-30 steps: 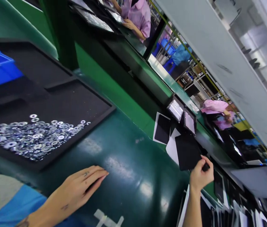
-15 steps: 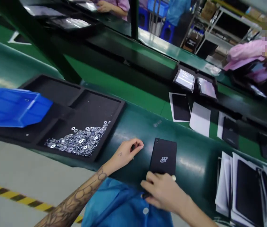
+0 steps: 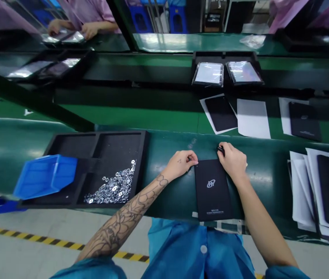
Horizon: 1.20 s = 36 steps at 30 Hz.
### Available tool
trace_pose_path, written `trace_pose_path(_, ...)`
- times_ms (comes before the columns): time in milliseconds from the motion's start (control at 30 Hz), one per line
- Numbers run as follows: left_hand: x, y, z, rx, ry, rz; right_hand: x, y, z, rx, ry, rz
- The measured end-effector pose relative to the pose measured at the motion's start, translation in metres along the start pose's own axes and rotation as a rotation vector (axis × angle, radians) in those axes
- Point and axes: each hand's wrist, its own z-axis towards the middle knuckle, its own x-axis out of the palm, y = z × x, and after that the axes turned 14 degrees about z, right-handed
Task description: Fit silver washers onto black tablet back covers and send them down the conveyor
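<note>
1. Black panel (image 3: 213,201) lies flat on a green table (image 3: 170,209), the largest surface in view, which runs from side to side in front of the person. Its near edge sits close to the person's blue shirt (image 3: 187,248).
2. To the left of the panel, well apart from it, a black divided tray (image 3: 118,145) rests on the table. A blue bin (image 3: 40,176) sits on the tray's left part, and shiny metal washers (image 3: 115,188) are heaped in its near right compartment.
3. To the right, a stack of white sheets and dark panels (image 3: 312,190) stands near the table's edge.
4. The panel is a plain, dark, upright rectangle with a smooth matte face, turned very slightly.
5. Both hands are at its far end, one at each corner. The left hand (image 3: 180,162) is bent, thumb and fingertips pinched together at the far left corner; whether anything is between them cannot be told.
6. The right hand (image 3: 232,161) is curled closed around a small dark object (image 3: 220,149) at the far right corner, its fingers just over the panel's edge.
7. A pale looped logo (image 3: 211,183) marks the panel's upper middle.
8. Smallest is the pale lettering (image 3: 215,211) along the near edge, too fine to read.
</note>
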Motion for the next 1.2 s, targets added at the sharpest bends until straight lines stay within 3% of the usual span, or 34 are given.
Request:
trace_pose_path(233, -0.019, -0.008, 0.017, 0.029, 0.221, 0.072, -0.001, -0.005, 0.002, -0.019, -0.001, 0.048)
trace_pose_path(533, -0.023, -0.015, 0.037, 0.076, 0.301, 0.295, -0.002, -0.005, -0.001, -0.082, -0.011, 0.072)
trace_pose_path(767, -0.035, -0.017, 0.054, 0.124, 0.488, 0.321, -0.002, -0.005, 0.001, -0.065, -0.003, 0.067)
trace_pose_path(1200, -0.03, -0.019, 0.039, 0.166, 0.348, 0.485, -0.002, -0.006, 0.0, -0.088, -0.025, 0.068)
